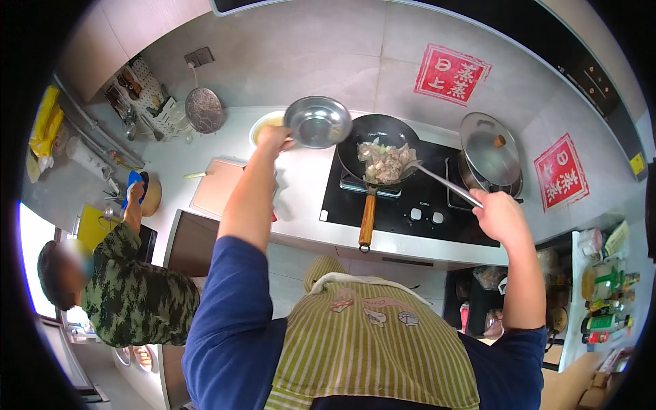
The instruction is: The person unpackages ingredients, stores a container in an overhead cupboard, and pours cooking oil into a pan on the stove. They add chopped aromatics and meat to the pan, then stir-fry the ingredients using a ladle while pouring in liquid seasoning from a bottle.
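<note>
My left hand (275, 139) grips the rim of a shiny metal bowl (316, 121), raised just left of the wok. Only a little residue shows inside the bowl. In my right hand (497, 213) is the handle of a metal spatula (447, 181), whose head rests among pieces of pale chopped meat (388, 162). The meat lies in a black wok (352, 147) with a wooden handle (367, 220) pointing toward me. This wok sits on the left burner of the black gas stove (427, 188).
A pot with a glass lid (489, 147) stands on the right burner. Left of the stove are a cutting board (217, 186) and a white bowl (263, 124). A co-worker in a camouflage top (140, 290) reaches toward a blue item (134, 184) at far left. Bottles (605, 307) line the right shelf.
</note>
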### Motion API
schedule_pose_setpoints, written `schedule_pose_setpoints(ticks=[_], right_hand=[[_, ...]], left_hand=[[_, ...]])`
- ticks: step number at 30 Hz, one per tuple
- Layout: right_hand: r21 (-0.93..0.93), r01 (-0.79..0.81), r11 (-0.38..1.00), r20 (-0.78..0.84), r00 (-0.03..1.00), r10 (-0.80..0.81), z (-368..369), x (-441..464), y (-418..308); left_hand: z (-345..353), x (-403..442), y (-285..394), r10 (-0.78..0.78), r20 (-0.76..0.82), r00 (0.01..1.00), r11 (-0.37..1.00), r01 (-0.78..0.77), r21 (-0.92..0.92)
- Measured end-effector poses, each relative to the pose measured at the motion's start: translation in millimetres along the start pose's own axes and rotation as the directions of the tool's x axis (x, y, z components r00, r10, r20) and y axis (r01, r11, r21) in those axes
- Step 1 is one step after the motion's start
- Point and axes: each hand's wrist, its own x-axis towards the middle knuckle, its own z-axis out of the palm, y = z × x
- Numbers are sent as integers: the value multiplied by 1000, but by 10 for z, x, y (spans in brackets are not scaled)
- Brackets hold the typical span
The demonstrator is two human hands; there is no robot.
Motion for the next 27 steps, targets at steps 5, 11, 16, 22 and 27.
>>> schedule_pose_setpoints(ticks=[5, 11, 16, 22, 27], right_hand=[[107, -86, 991, 11, 996, 85, 845, 394, -160], [251, -151, 956, -99, 979, 181, 784, 204, -314], [108, -66, 992, -107, 991, 78, 1221, 699, -755], [-56, -61, 997, 47, 997, 63, 928, 253, -607], [84, -39, 996, -55, 998, 44, 391, 31, -377]], left_hand=[[-1186, -69, -605, -32, -56, 998, 959, 15, -283], [-2148, -121, -1686, -215, -251, 944, 872, 70, -485], [-2288, -54, -2276, -358, -414, 837, 794, 40, -606], [-2284, 125, -2656, -463, -447, 766, 644, -56, -763], [-1792, -499, -3028, 40, -87, 995, 765, -87, -639]])
